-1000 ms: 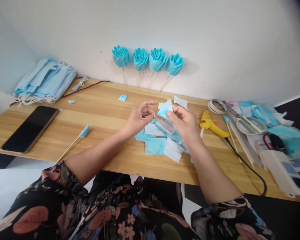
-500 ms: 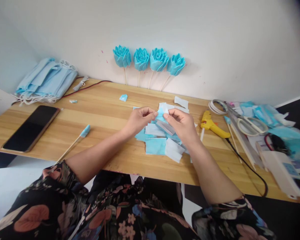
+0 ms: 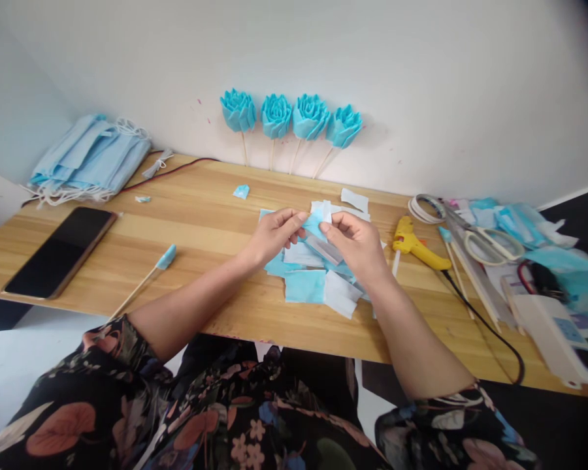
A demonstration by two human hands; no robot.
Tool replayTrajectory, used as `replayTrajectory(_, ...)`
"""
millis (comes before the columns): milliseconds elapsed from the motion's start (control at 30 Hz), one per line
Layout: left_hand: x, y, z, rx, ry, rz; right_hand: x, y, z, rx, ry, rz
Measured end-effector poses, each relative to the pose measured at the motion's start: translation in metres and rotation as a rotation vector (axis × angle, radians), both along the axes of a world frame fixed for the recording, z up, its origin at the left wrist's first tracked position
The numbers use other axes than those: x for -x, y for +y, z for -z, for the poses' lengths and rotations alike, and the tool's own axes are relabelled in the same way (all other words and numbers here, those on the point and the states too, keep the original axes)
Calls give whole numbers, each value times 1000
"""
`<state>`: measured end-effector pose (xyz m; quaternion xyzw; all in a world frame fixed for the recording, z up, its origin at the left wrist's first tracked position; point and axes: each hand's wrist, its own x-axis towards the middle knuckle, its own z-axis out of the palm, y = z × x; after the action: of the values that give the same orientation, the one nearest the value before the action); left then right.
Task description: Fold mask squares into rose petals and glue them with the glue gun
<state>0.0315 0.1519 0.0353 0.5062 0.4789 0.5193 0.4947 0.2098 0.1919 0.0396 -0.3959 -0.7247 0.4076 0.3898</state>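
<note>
Over a wooden table, my left hand and my right hand meet above a heap of cut blue and white fabric pieces. Both pinch one small blue fabric piece between thumb and fingers, left hand on its left edge, right hand on its right edge. The piece is partly hidden by my fingertips.
Several blue fabric roses on sticks lean on the wall. A stack of blue face masks and a black phone lie left, a blue-tipped stick nearer. Right: yellow glue gun, scissors, tape roll, scraps.
My left hand has closed onto the blue piece that my right hand held up alone. Both hands have come together and dropped slightly toward the heap.
</note>
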Motion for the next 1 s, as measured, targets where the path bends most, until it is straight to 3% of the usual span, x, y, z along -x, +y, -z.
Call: replayTrajectory(1000,0,0,4,-17,11,44,3,-2,0,7,-15,-2)
